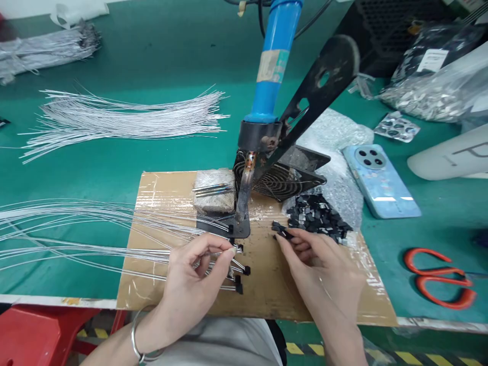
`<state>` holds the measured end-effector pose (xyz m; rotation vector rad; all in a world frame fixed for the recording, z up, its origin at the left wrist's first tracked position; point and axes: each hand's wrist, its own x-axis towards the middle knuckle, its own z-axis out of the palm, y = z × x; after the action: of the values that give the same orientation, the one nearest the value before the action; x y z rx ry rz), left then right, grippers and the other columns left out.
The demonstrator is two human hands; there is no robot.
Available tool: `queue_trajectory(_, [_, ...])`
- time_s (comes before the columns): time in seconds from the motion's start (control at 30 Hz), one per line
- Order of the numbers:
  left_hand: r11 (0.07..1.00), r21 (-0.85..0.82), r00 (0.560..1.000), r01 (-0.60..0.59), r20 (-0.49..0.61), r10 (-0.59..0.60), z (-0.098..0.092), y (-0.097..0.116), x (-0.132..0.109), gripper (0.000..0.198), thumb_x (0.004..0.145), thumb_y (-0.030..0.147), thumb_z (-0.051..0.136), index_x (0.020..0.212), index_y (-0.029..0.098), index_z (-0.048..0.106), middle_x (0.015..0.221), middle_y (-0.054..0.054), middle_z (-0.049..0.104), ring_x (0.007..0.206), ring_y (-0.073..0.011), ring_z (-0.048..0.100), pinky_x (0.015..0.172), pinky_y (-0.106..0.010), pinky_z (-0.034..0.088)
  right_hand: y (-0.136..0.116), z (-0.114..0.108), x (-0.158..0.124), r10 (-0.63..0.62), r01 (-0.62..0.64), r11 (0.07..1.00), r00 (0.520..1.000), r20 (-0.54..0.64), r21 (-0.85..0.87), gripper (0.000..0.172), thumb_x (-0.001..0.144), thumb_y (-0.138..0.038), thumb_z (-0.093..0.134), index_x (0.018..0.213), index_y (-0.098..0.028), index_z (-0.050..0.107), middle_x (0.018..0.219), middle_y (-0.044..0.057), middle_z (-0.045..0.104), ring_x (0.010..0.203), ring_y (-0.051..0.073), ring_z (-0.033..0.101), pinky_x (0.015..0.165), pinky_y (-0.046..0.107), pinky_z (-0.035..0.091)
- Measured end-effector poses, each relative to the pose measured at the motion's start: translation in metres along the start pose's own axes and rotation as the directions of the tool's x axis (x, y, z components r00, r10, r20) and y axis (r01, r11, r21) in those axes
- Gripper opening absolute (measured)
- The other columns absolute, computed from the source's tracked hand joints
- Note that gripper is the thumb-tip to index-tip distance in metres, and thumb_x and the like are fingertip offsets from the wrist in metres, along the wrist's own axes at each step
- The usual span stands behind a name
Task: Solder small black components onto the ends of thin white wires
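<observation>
Left hand (190, 284) pinches the white wires (145, 252) near their right ends between thumb and forefinger, though how many strands it holds is hard to make out. Right hand (324, 264) grasps small black pieces (282, 231) between thumb and fingertips, beside a black heap (316, 216) of similar ones. The wires run from the view's left edge onto the cardboard sheet (263, 300), their long axis nearly level and their tips, several fitted with black caps (239, 285), pointing right. The left hand reaches up and rightward, a metal bangle (134, 335) at its wrist; the right reaches up and leftward, fingers bent. Just beyond, a black bracket (324, 81) holds a blue-handled soldering iron (267, 96) tip down, with a wrapped block (213, 202) left of the tip. Farther out on the green bench (163, 66) lie a loose wire bundle (129, 118), a blue phone (389, 185) and red-handled scissors (444, 270)
</observation>
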<state>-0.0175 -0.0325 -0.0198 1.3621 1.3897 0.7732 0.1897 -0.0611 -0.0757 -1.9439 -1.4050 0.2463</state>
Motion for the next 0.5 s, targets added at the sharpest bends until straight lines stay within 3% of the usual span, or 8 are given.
queue_trajectory(0.1, [1.0, -0.007, 1.0, 0.009, -0.007, -0.009, -0.001, 0.001, 0.0, 0.012, 0.089, 0.025, 0.063, 0.082, 0.017, 0.071, 0.065, -0.002, 0.064, 0.052, -0.0114, 0.045, 0.045, -0.024, 0.037, 0.002, 0.004, 0.002, -0.161, 0.161, 0.983, 0.987, 0.006, -0.088, 0.015, 0.094, -0.029, 0.066, 0.09, -0.016, 0.073, 0.076, 0.003, 0.069, 0.062, 0.014, 0.059, 0.063, 0.028, 0.05])
queue_trajectory(0.3, [1.0, 0.013, 1.0, -0.003, -0.025, 0.003, -0.001, 0.001, 0.001, 0.012, 0.088, 0.023, 0.064, 0.08, 0.017, 0.072, 0.067, -0.003, 0.067, 0.052, -0.0112, 0.046, 0.045, -0.024, 0.038, 0.002, 0.005, 0.001, -0.19, 0.189, 0.977, 0.982, -0.001, -0.098, 0.013, 0.095, -0.025, 0.064, 0.089, -0.017, 0.073, 0.072, 0.002, 0.067, 0.058, 0.013, 0.058, 0.06, 0.028, 0.049])
queue_trajectory(0.37, [1.0, 0.01, 0.999, -0.004, -0.032, 0.004, -0.002, 0.002, 0.001, 0.011, 0.087, 0.023, 0.065, 0.08, 0.018, 0.072, 0.067, -0.002, 0.067, 0.053, -0.011, 0.046, 0.046, -0.023, 0.038, 0.0, 0.004, 0.0, -0.101, 0.1, 0.994, 0.995, -0.002, -0.042, 0.014, 0.093, -0.028, 0.066, 0.087, -0.018, 0.075, 0.068, 0.002, 0.067, 0.055, 0.013, 0.058, 0.057, 0.028, 0.049])
queue_trajectory(0.43, [1.0, 0.006, 0.999, -0.001, -0.038, 0.002, -0.002, 0.002, 0.001, 0.012, 0.087, 0.023, 0.066, 0.079, 0.018, 0.072, 0.067, -0.002, 0.068, 0.053, -0.0112, 0.047, 0.046, -0.023, 0.038, -0.003, 0.002, -0.002, 0.093, -0.093, 0.987, 0.996, 0.009, 0.134, 0.015, 0.089, -0.033, 0.071, 0.088, -0.019, 0.076, 0.066, 0.001, 0.069, 0.053, 0.013, 0.062, 0.055, 0.027, 0.052])
queue_trajectory(0.5, [1.0, 0.003, 0.999, 0.011, -0.04, -0.011, -0.002, 0.002, 0.001, 0.012, 0.087, 0.024, 0.066, 0.078, 0.018, 0.072, 0.068, -0.003, 0.068, 0.054, -0.0118, 0.05, 0.047, -0.024, 0.04, -0.008, -0.001, -0.004, 0.286, -0.292, 0.883, 0.956, 0.072, 0.369, 0.016, 0.084, -0.035, 0.077, 0.09, -0.02, 0.076, 0.065, 0.001, 0.072, 0.052, 0.014, 0.066, 0.054, 0.026, 0.056])
